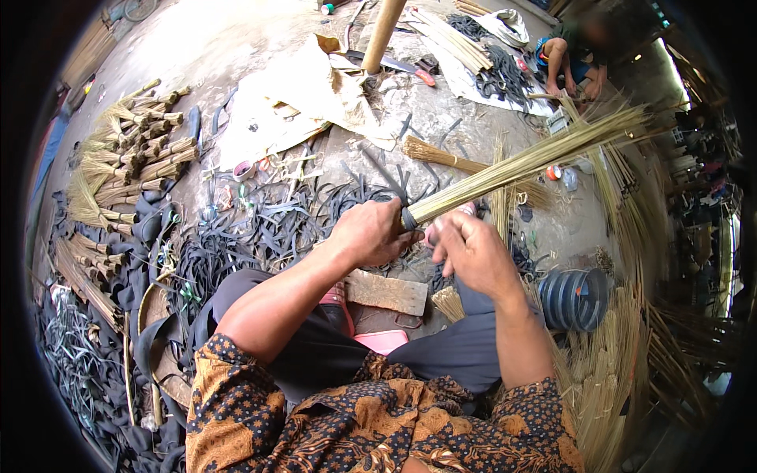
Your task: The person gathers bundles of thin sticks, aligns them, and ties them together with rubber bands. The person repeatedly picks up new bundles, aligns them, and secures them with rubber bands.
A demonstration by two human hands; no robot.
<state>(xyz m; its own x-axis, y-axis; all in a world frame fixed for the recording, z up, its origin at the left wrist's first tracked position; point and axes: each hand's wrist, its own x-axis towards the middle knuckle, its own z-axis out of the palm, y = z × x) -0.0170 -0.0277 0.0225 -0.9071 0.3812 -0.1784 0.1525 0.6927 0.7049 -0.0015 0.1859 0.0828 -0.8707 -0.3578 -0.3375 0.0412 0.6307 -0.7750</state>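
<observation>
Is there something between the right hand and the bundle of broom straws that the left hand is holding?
Nothing visible. The left hand grips the bound end of the straw bundle, where a dark strap wraps it. The right hand is right beside that end, with only open space between them.

Bound end of the broom bundle (505,169) hidden inside the left hand (372,232); right hand (471,254) fingertips tucked out of sight behind it. Wooden pole (382,33) cut off at top edge. Far person (574,57) blurred, partly cropped. Right-side stalks (631,370) fade into dark rim.
</observation>
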